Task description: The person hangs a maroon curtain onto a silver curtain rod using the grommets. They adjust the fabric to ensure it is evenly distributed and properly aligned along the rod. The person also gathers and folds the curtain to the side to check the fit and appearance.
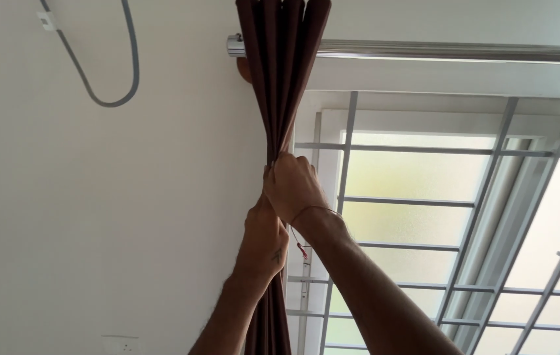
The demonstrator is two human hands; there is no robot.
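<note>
Wall (96,197): white, plain, spreading to the left of both hands.
Window (424,177): frosted panes behind a pale metal grille (349,197), to the right of the hands and behind the right forearm.
Curtain (283,72): dark brown, gathered into one tight bunch of folds, hanging from above the hands down past them and out of view below.
Curtain rod (450,50): silver metal, horizontal, well above the hands, with the curtain's top around it at its left end.
Cable (106,98): grey loop on the wall, above and left of the hands.
Right hand (293,187): upper of the two, fingers wrapped closed around the bunched curtain; thin red thread at the wrist.
Left hand (263,240): just below and touching the right hand, closed around the same bunch.
Wall socket (121,344): white, below and left of the hands.
</note>
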